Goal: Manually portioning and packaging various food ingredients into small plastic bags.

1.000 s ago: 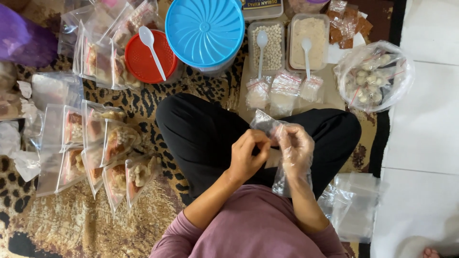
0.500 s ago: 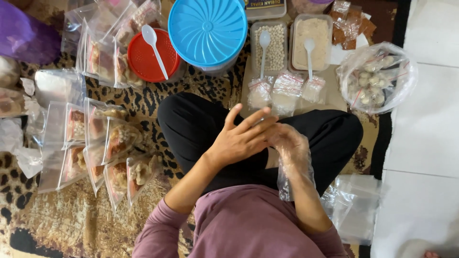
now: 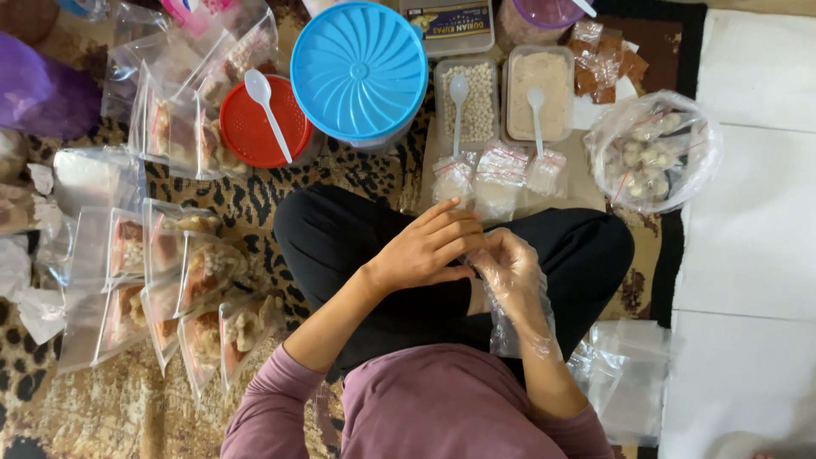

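My left hand (image 3: 425,246) is bare, its fingers stretched out flat and close together over my lap. Its fingertips lie on the fingertips of my right hand (image 3: 510,272), which wears a loose clear plastic glove (image 3: 520,327) reaching down the wrist. The right fingers are bent toward the left hand, and what lies between the two hands is hidden. I sit cross-legged in black trousers (image 3: 340,238) and a mauve top.
Several filled clear bags (image 3: 183,272) lie on the leopard-print mat at my left. Ahead stand a blue-lidded tub (image 3: 359,66), a red lid (image 3: 246,127) with a white spoon, two tubs with spoons (image 3: 476,102), small sachets (image 3: 497,174) and a bag of white balls (image 3: 650,153). Empty bags (image 3: 625,374) lie at my right.
A second ago both hands pinched a small clear bag; it is no longer seen. My left hand opened, fanned its fingers, then laid them flat on the gloved fingertips.
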